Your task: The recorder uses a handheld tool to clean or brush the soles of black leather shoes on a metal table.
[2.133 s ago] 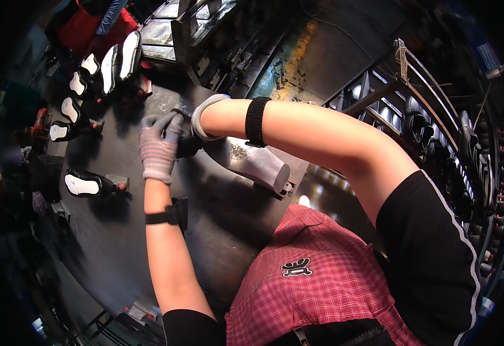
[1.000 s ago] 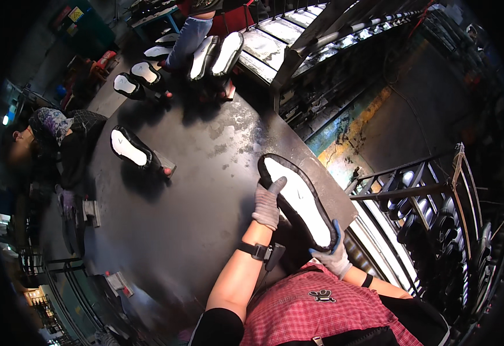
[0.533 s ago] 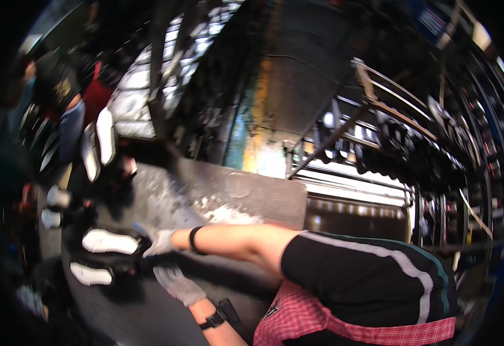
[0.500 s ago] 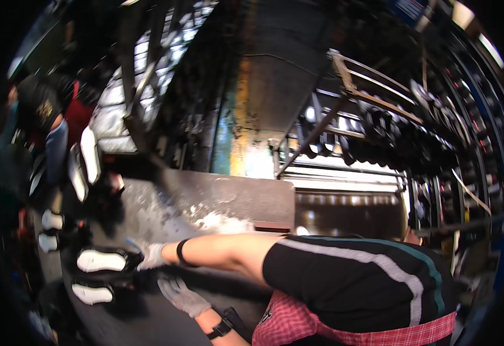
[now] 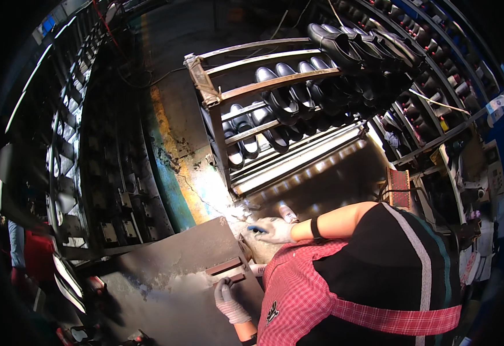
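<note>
Gloved in pale grey, my left hand (image 5: 229,300) reaches over the dark worktable, its fingers bent together at the end of a short reddish-brown bar (image 5: 235,278). A second, longer reddish-brown bar (image 5: 223,266) lies just beyond it, close to the table's edge. Past that edge, my right hand (image 5: 275,230), in a similar glove, is held above the floor with its fingers drawn together. A small blue thing (image 5: 257,229) shows at its fingertips; what kind it is I cannot make out. Pale dust marks the worktable (image 5: 165,259).
Ahead stands a metal rack (image 5: 205,86) loaded with black shoes (image 5: 335,46). Shelving full of more shoes (image 5: 425,43) runs along the right. Another long rack (image 5: 67,144) stands on the left. A white shoe sole (image 5: 68,277) shows at the table's left, near a person in red (image 5: 38,254).
The view has swung to the right. Both my hands have left the white-soled shoes: the left is now at the brown bars, the right beyond the table's edge.
</note>
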A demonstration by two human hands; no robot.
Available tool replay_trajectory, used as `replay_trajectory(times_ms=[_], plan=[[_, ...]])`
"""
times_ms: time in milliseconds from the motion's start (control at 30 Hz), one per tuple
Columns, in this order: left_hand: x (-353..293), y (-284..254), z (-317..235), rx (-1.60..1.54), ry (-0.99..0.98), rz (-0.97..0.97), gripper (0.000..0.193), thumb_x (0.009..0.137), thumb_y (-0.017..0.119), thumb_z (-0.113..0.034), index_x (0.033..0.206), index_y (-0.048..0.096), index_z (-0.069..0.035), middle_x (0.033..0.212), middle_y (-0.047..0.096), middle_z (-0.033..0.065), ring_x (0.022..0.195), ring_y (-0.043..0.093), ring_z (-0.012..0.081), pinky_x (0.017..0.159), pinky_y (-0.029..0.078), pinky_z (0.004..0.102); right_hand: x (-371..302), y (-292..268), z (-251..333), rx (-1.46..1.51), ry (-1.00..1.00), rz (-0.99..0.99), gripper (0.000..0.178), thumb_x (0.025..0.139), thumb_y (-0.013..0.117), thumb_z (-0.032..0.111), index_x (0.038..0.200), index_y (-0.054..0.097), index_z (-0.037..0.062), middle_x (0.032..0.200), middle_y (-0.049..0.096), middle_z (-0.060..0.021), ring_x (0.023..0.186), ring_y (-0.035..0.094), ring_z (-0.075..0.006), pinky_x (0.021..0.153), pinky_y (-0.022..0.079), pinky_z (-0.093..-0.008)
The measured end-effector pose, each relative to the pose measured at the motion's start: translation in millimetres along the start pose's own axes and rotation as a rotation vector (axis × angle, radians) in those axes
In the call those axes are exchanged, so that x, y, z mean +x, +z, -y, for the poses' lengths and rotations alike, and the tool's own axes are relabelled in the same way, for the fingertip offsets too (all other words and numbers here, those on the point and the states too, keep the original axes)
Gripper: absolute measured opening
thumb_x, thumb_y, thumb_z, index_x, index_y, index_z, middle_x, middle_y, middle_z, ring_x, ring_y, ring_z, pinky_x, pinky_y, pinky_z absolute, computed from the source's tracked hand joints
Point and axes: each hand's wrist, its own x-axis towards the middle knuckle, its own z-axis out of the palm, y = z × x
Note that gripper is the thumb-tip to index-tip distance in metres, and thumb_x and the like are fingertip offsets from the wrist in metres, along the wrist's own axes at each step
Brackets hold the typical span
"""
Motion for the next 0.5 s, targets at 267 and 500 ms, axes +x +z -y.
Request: replay_trajectory(times_ms=[267, 500], plan=[[129.2, 293.6, -9.6, 1.362, 0.747, 0.427, 0.061, 0.08, 0.074, -0.029, 0.137, 0.055, -0.017, 0.146, 0.042, 0.0234, 0.141, 0.031, 0.0418, 0.119, 0.025, 0.0502, 26.8, -167.3, -183.3, -0.543, 0.517, -0.268, 0.1, 0.074, 0.074, 0.054, 0.156, 0.026, 0.0233, 0.157, 0.024, -0.03, 0.146, 0.019, -0.0499, 0.12, 0.012, -0.0568], [298.0, 395.2, 48.7, 1.496, 0.475, 0.073, 0.082, 0.076, 0.077, -0.045, 0.147, 0.045, -0.02, 0.153, 0.035, 0.0229, 0.142, 0.032, 0.0395, 0.116, 0.031, 0.0491, 137.8, -176.9, -356.8, -0.018, 0.352, -0.495, 0.091, 0.063, 0.08, 0.032, 0.145, 0.042, 0.0171, 0.149, 0.039, -0.021, 0.14, 0.036, -0.0378, 0.111, 0.028, -0.0577]])
